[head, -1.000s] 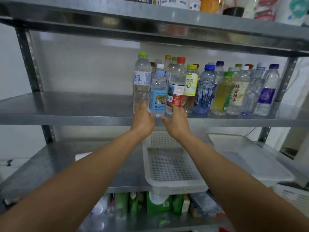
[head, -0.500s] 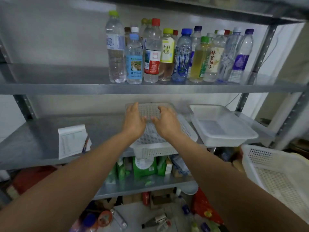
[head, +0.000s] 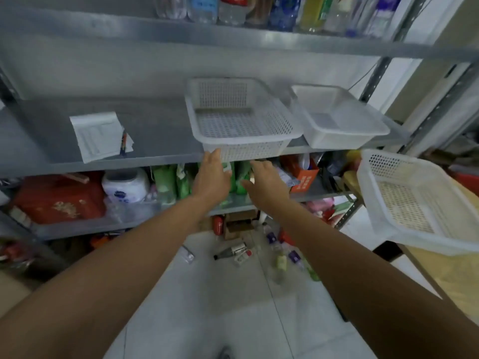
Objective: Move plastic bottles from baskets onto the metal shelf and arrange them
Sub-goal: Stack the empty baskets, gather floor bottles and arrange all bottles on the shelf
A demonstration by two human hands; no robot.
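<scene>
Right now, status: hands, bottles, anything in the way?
Both open, empty: left hand, right hand just below the mesh basket. That basket empty; bottles stand on the upper shelf. Ahead, loose bottles litter the floor.

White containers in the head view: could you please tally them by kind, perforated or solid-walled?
Perforated baskets: 2, the shelf basket and the right basket on the wooden top
Solid-walled tub: 1, on the metal shelf beside the shelf basket
Total: 3
</scene>
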